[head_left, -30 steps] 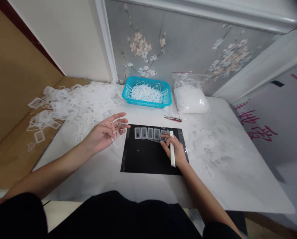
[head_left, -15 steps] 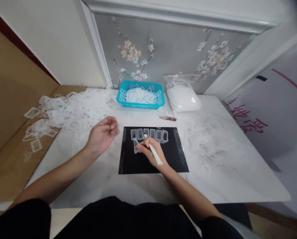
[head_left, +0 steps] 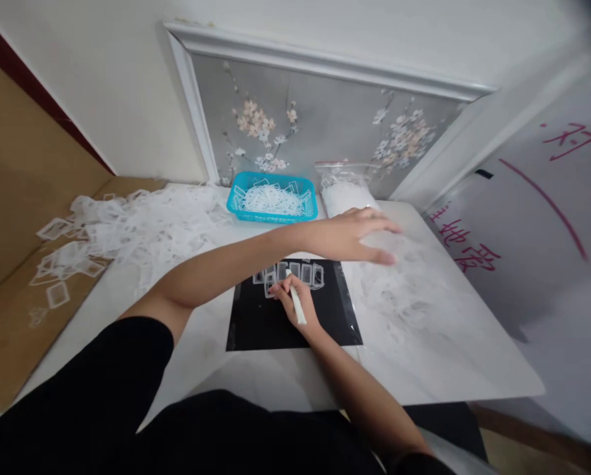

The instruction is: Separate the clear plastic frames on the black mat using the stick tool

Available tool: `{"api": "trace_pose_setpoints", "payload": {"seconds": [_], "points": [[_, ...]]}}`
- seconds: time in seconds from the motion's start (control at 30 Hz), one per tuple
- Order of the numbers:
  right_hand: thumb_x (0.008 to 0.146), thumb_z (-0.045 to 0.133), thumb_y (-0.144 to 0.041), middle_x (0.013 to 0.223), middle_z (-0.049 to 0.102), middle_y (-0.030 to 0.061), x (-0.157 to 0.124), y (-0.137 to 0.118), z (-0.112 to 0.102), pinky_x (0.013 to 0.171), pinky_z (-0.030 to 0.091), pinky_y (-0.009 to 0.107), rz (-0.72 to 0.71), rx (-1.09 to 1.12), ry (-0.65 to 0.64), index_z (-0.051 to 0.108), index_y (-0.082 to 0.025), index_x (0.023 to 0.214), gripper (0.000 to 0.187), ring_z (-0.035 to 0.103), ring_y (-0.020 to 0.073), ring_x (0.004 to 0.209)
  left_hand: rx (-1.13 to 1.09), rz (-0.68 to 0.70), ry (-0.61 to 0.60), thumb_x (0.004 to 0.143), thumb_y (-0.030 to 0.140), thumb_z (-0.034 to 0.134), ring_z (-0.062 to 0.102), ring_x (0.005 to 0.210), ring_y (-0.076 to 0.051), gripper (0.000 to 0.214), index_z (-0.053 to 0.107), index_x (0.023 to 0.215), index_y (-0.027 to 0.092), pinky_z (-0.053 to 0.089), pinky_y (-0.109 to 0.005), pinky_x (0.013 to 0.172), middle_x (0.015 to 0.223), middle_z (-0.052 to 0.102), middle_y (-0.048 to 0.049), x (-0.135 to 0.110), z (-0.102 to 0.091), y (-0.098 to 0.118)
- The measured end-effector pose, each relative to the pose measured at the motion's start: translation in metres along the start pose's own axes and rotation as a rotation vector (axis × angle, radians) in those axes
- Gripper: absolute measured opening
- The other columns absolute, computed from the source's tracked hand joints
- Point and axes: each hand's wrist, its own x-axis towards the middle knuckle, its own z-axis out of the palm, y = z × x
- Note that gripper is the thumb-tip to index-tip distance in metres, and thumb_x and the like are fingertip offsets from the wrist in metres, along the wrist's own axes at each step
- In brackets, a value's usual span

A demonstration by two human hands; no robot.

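Note:
My left hand (head_left: 357, 234) reaches across to the right above the far edge of the black mat (head_left: 256, 330). Its fingers are spread and hold nothing. On the mat, my right hand (head_left: 303, 303) is closed round a slim white stick-shaped tool (head_left: 298, 307), whose exact kind I cannot make out. That hand's thumb and fingertip are at a small clear plastic frame (head_left: 269, 285), set below a row of similar clear frames (head_left: 307, 274). My left forearm passes just above this row.
A heap of clear frames (head_left: 137, 218) covers the table's left side. At the back stand a blue basket (head_left: 273, 216) of white strips and a filled clear bag (head_left: 345, 191), partly behind my left hand. Thin clear pieces (head_left: 404, 290) lie on the right.
My left hand has swung from the left of the mat across to the right, its fingers spreading. My right hand stays at the clear frame with the white tool. The whole view has shifted slightly.

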Motion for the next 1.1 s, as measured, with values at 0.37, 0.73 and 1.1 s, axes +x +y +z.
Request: {"api": "trace_pose_setpoints", "payload": {"seconds": [0.37, 0.73, 1.1], "points": [[0.085, 0.063, -0.039, 0.065, 0.054, -0.0031, 0.006, 0.006, -0.01, 0.063, 0.04, 0.026, -0.065, -0.099, 0.052, 0.038, -0.023, 0.07, 0.034, 0.048, 0.0126, 0.06, 0.417, -0.57, 0.478, 0.082, 0.039, 0.061, 0.065, 0.081, -0.023, 0.034, 0.069, 0.101, 0.012, 0.051, -0.037, 0.081, 0.093, 0.071, -0.0097, -0.125, -0.059, -0.15], [0.086, 0.063, -0.036, 0.07, 0.046, -0.0035, 0.007, 0.014, -0.017, 0.06, 0.035, 0.026, -0.174, -0.142, -0.029, 0.042, -0.024, 0.079, 0.025, 0.04, 0.0132, 0.062, 0.534, -0.248, 0.429, 0.096, 0.042, 0.049, 0.064, 0.095, -0.025, 0.027, 0.071, 0.101, 0.027, 0.049, -0.043, 0.093, 0.098, 0.072, -0.0056, -0.184, 0.013, -0.172], [0.084, 0.069, -0.043, 0.076, 0.056, -0.0007, 0.009, 0.001, -0.024, 0.063, 0.041, 0.028, -0.134, -0.016, 0.015, 0.053, -0.024, 0.083, 0.025, 0.049, 0.0151, 0.066, 0.138, -0.446, 0.337, 0.099, 0.047, 0.043, 0.063, 0.081, -0.02, 0.034, 0.066, 0.086, 0.024, 0.049, -0.031, 0.077, 0.082, 0.066, -0.0016, -0.187, 0.05, -0.134]]}}
